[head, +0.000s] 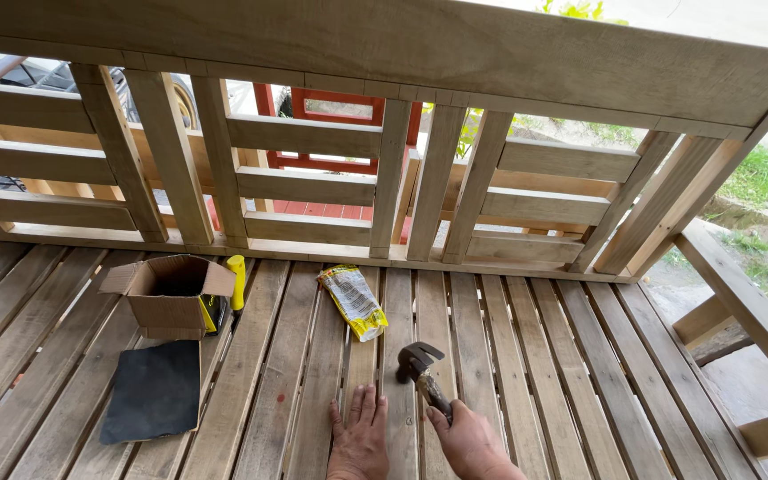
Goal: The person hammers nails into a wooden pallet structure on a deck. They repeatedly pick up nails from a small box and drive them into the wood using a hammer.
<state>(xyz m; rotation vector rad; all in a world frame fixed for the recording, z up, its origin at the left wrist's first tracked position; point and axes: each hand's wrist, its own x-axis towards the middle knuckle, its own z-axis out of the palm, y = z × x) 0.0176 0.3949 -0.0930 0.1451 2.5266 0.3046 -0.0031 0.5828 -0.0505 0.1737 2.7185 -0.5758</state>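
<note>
Hammering step in hand: right hand (473, 440) grips claw hammer (421, 372), head resting on seat slat (399, 338). Left hand (359, 437) flat, fingers spread, pressing slats beside it. Next move likely needs lift and square strike, left fingers kept away.

Looking down on a slatted unfinished wooden bench seat (508, 356): the left hand (359, 437) lies flat on the slats, and the right hand (471, 440) grips a wooden-handled steel claw hammer (421, 372), head resting on a slat. Further back sit a crumpled yellow plastic packet (353, 302), an open brown cardboard box (169, 293) and a dark sandpaper sheet (153, 391).
</note>
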